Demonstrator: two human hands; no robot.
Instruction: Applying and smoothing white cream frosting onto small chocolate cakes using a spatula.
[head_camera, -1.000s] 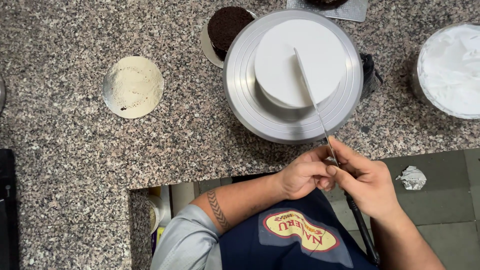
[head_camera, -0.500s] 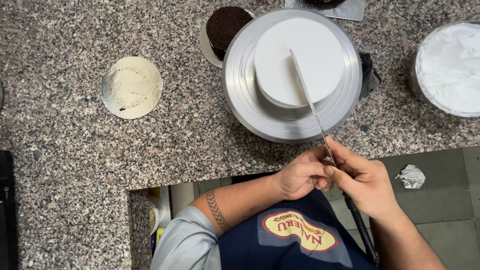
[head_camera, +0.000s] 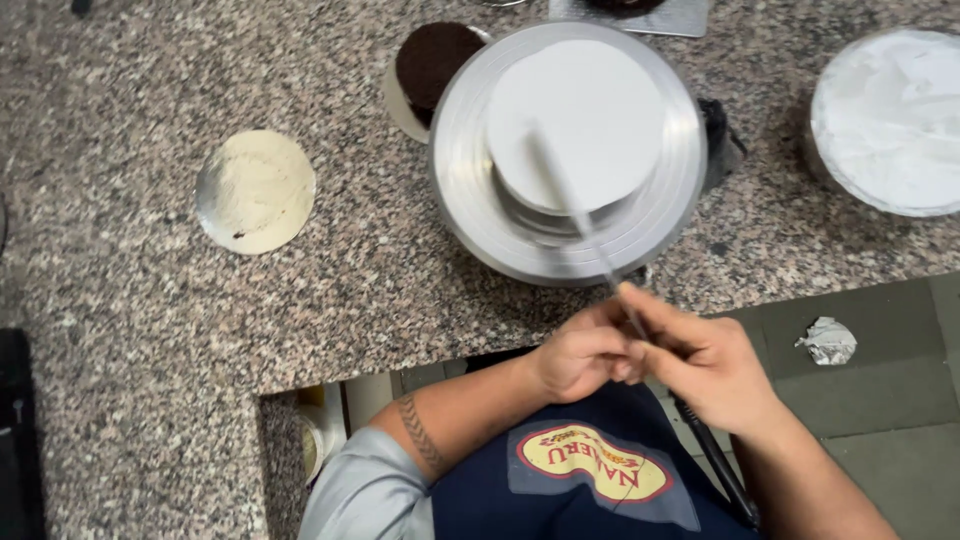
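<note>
Head view, looking straight down: granite counter across the top and left, grey floor at four o'clock.

Both hands low in the middle, meeting at the counter edge. Right hand wrapped around a long thin spatula, thumb and forefinger pinching it where blade meets handle, dark handle running off toward five o'clock past the wrist. Left hand curled beside it at nine o'clock, fingertips touching the blade at the same spot; true grip or mere touch of the metal hard to tell. Blade blurred, pointing toward eleven o'clock, crossing the rim of a round metal turntable and ending over the white round board sitting on it; blade contact with the board not clear.

Dark chocolate cake layer on a pale disc, tucked against the turntable at ten o'clock. Round gold cake board lying flat, well apart at nine o'clock of the turntable. Bowl of white cream at three o'clock, cut by the frame edge. Crumpled foil scrap on the floor, at three o'clock of the right hand. Navy apron with a patch at the bottom, grey sleeve at seven o'clock
</note>
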